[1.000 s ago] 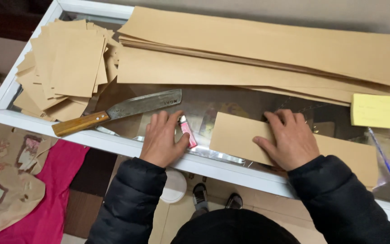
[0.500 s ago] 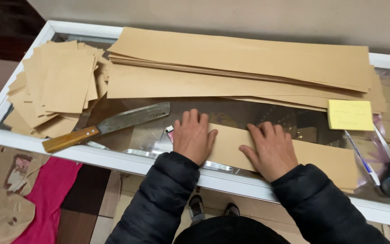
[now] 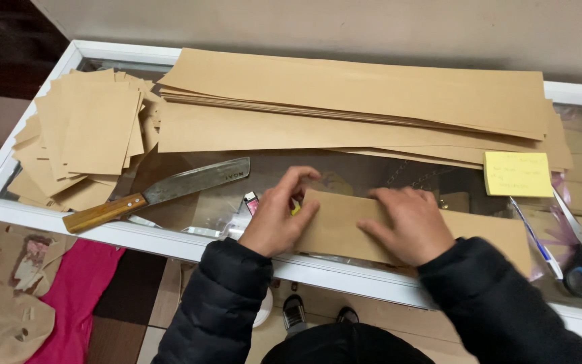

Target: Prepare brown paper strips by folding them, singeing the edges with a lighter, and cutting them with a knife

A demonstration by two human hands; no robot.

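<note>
Brown paper strip partly hidden under flat right hand; left hand fingers pinch its end.

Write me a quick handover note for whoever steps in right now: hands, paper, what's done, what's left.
Left hand: pinching the left end of the brown paper strip, fingers curled over its edge.
Right hand: flat on the strip, pressing it to the glass table.
Knife lies untouched, left of the hands.
Done: pile of cut sheets far left.
Left: stack of long strips at the back.
</note>
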